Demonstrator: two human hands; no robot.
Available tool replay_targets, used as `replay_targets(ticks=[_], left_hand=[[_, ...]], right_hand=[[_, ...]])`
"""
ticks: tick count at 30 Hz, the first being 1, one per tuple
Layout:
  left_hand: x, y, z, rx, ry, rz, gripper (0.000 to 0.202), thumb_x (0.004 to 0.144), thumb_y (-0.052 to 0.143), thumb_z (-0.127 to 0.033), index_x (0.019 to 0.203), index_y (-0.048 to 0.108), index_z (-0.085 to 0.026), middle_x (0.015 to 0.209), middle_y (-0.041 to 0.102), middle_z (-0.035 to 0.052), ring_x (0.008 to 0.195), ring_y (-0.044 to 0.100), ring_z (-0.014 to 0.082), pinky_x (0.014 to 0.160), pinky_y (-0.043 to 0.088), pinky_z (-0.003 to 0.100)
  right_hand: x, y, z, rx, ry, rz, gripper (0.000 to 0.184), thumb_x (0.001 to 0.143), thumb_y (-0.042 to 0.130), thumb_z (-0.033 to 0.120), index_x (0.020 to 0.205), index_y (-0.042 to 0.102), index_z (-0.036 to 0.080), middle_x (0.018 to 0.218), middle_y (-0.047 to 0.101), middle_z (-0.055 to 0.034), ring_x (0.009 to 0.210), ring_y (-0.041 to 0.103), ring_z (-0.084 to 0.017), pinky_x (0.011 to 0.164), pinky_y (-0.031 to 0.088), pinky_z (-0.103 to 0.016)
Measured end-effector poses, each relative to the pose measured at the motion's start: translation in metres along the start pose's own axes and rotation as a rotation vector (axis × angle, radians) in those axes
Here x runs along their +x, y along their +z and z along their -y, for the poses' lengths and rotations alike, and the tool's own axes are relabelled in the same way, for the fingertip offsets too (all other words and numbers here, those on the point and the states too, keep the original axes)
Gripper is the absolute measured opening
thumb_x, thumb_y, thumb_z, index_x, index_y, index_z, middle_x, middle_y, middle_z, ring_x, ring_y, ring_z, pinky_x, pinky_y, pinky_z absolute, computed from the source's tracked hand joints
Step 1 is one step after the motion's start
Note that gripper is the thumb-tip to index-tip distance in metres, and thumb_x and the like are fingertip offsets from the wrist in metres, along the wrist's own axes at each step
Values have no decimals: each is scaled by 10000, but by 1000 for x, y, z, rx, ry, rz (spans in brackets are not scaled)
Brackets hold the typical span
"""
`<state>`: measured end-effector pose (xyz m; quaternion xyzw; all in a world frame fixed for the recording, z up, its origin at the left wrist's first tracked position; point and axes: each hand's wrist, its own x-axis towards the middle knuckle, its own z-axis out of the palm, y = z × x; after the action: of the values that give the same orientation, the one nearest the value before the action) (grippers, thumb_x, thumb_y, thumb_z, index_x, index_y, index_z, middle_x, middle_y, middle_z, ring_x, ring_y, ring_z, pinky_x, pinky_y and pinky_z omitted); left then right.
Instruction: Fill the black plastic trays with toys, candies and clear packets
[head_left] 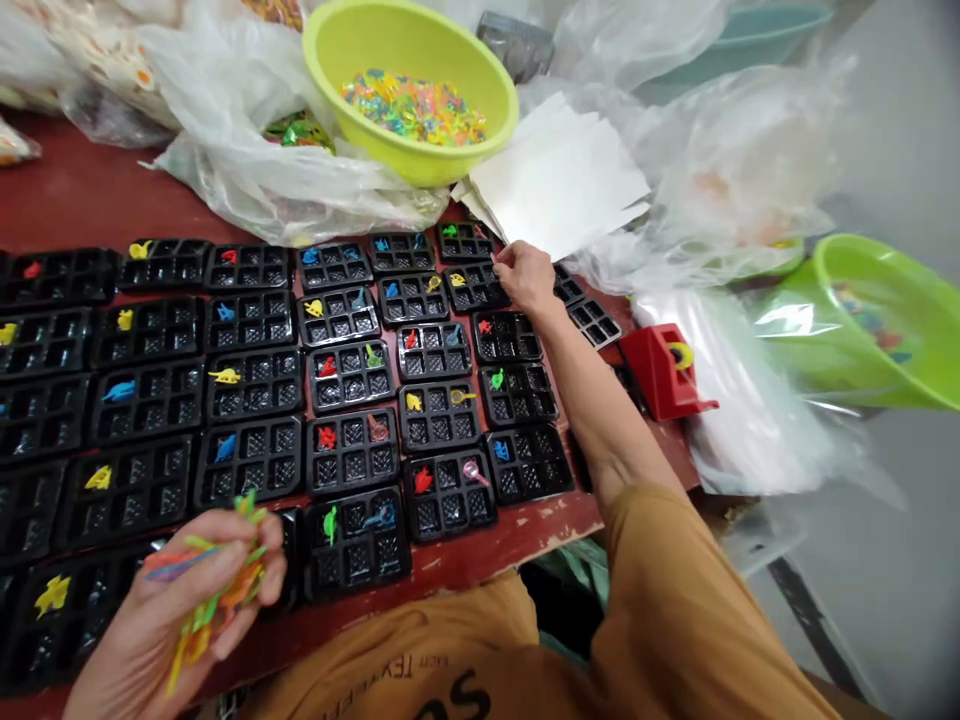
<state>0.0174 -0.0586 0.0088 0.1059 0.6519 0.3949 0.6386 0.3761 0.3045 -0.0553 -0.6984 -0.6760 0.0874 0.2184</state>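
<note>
L hand (184, 592) is wrapped around a bunch of thin multicoloured plastic pieces (214, 612), above the near-left trays. R hand (526, 275) has bent fingertips at the far-right corner of a black rectangular multi-compartment plastic tray (480, 292) on the worn red bench (540, 525); can't tell if it grips a piece. Same tray has a small yellow plastic figure (456, 280) in its upper-L compartment.

Step in hand looks like 1 pc per tray, upper-R compartment. To do well: keep L grip loose enough that pcs separate w/o tangling, set each pc fully inside the walls, keep R forearm up off nearby trays, and don't catch the loose white sheets (562, 180) just beyond.
</note>
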Motion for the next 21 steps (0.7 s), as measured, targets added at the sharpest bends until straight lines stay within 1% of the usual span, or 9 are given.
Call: replay_targets(ticks=[3, 6, 7, 9, 11, 12, 15, 19, 21], left_hand=[[17, 51, -22, 3, 35, 205, 237, 641, 941, -387, 760, 760, -292, 870, 740, -3, 605, 668, 155, 336, 397, 154], [39, 94, -35, 23, 56, 383, 248, 665, 933, -331, 808, 771, -209, 880, 722, 58, 591, 673, 160, 323, 393, 139], [46, 107, -38, 32, 55, 433, 244, 674, 926, -308, 817, 769, -188, 878, 718, 68, 589, 674, 159, 325, 399, 137], [58, 133, -42, 40, 61, 507, 220, 693, 905, -256, 828, 758, -162, 874, 712, 73, 580, 672, 150, 334, 413, 134], [68, 156, -46, 48, 86, 568, 195, 709, 879, -219, 835, 749, -148, 880, 709, 74, 574, 670, 144, 340, 422, 135], [72, 166, -47, 57, 100, 596, 184, 716, 867, -207, 838, 745, -142, 889, 709, 75, 577, 672, 143, 342, 425, 136], [81, 192, -50, 95, 126, 666, 161, 726, 841, -185, 829, 733, -128, 915, 710, 80, 580, 673, 138, 350, 431, 137], [89, 217, -48, 118, 112, 725, 190, 704, 851, -192, 818, 714, -126, 874, 708, 75, 559, 672, 138, 346, 423, 138], [93, 227, -46, 116, 95, 737, 208, 693, 858, -197, 821, 707, -132, 874, 715, 77, 551, 674, 137, 341, 414, 134]], right_hand=[[-9, -2, 9, 28, -41, -19, 211, 865, 597, 227, 996, 750, 162, 1100, 734, -153, 1016, 640, -284, 953, 479, -462], [-47, -18, 29, 258, -230, 50, 216, 906, 563, 221, 997, 750, 163, 1106, 735, -120, 1050, 640, -239, 1006, 477, -435], [-64, -25, 36, 408, -324, 191, 225, 936, 547, 245, 1005, 749, 174, 1071, 744, -88, 1012, 651, -204, 991, 493, -399], [-99, -38, 49, 689, -467, 645, 267, 986, 504, 278, 1089, 733, 190, 1086, 749, -47, 963, 667, -152, 935, 525, -338], [-126, -46, 55, 866, -528, 907, 283, 1008, 498, 287, 1154, 713, 177, 1114, 744, -38, 973, 667, -128, 917, 524, -295], [-135, -48, 53, 912, -526, 941, 274, 1005, 510, 277, 1152, 711, 163, 1085, 746, -34, 950, 663, -120, 895, 521, -277], [-143, -50, 38, 964, -434, 839, 216, 964, 578, 228, 1093, 728, 142, 986, 746, -18, 870, 646, -107, 838, 510, -249], [-137, -56, 8, 1082, -336, 783, 279, 959, 636, 280, 1204, 732, 188, 1187, 748, -39, 1030, 674, -135, 933, 516, -282], [-136, -59, -4, 1101, -286, 725, 283, 950, 671, 347, 1172, 756, 194, 1146, 763, -42, 1016, 681, -145, 930, 521, -295]])
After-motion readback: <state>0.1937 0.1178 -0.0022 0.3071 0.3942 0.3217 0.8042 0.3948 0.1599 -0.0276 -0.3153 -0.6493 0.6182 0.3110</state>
